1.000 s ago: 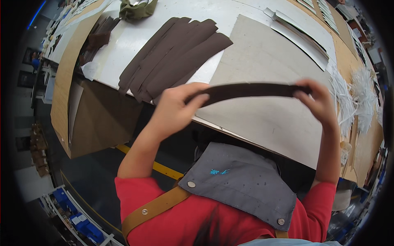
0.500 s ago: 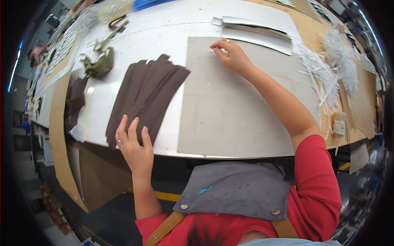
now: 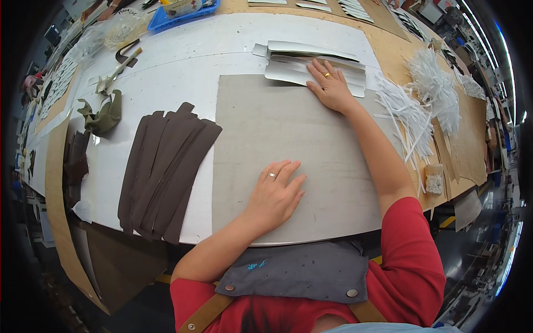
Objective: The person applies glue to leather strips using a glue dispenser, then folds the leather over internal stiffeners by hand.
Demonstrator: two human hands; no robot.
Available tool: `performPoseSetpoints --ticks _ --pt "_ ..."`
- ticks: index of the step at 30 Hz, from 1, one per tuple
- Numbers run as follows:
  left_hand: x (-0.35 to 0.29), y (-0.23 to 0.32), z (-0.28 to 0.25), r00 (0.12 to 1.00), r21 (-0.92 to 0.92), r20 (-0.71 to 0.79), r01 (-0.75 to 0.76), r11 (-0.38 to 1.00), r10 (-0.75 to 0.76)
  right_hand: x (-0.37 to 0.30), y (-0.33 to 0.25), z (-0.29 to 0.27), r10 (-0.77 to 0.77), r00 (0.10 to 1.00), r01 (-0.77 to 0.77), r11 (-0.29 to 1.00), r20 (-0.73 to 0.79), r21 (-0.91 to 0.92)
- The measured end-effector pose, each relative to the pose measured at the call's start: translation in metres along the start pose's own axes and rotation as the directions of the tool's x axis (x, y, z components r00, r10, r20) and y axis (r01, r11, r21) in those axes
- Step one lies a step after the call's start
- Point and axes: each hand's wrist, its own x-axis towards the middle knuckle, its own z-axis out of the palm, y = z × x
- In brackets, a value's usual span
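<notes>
My right hand [image 3: 333, 91] reaches to the far side of the worktable, its stretched fingers on a bundle of pale silvery strips [image 3: 286, 71]. Those strips lie along the far edge of a large flat grey sheet [image 3: 261, 122]. Over the near part of that sheet is my left hand [image 3: 276, 194], fingers loosely extended, with nothing in it. Whether it touches the sheet I cannot tell. Left of the sheet, a fanned stack of dark brown strips [image 3: 166, 166] lies on the white tabletop.
At the left are a crumpled olive-green piece [image 3: 102, 115] and a hammer-like tool [image 3: 119, 69]. A blue tray [image 3: 180, 21] stands at the back. White shredded strips [image 3: 408, 111] and a pale block [image 3: 434, 180] lie on the right. The table's front edge [image 3: 311, 240] runs before my apron.
My left hand has gone from the brown strips rightward over the grey sheet. My right hand has moved from above the sheet's far part onto the silvery strips. The view has shifted.
</notes>
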Motion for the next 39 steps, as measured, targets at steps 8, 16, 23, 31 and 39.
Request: performPoseSetpoints --ticks 8,16,23,31,39 --pt "0.005 -0.001 0.003 0.999 -0.064 0.050 0.006 0.998 -0.003 -0.041 -0.013 -0.014 -0.133 0.991 0.133 0.990 -0.009 0.054" --pt "0.004 0.004 0.001 0.998 -0.013 0.054 -0.021 1.000 0.022 -0.114 -0.055 -0.055 -0.265 0.962 0.253 0.955 0.061 0.156" --pt "0.017 0.001 0.004 0.996 0.203 0.048 -0.082 0.976 0.074 -0.128 -0.055 -0.068 -0.331 0.943 0.298 0.893 0.042 0.337" --pt "0.027 -0.005 -0.001 0.993 0.248 0.054 -0.118 0.961 0.108 -0.125 -0.052 -0.066 -0.207 0.967 0.065 0.759 0.147 0.648" --pt "0.014 -0.003 -0.005 0.988 0.364 0.082 -0.150 0.919 0.129 -0.143 -0.064 -0.069 -0.271 0.935 0.079 0.786 0.228 0.613"
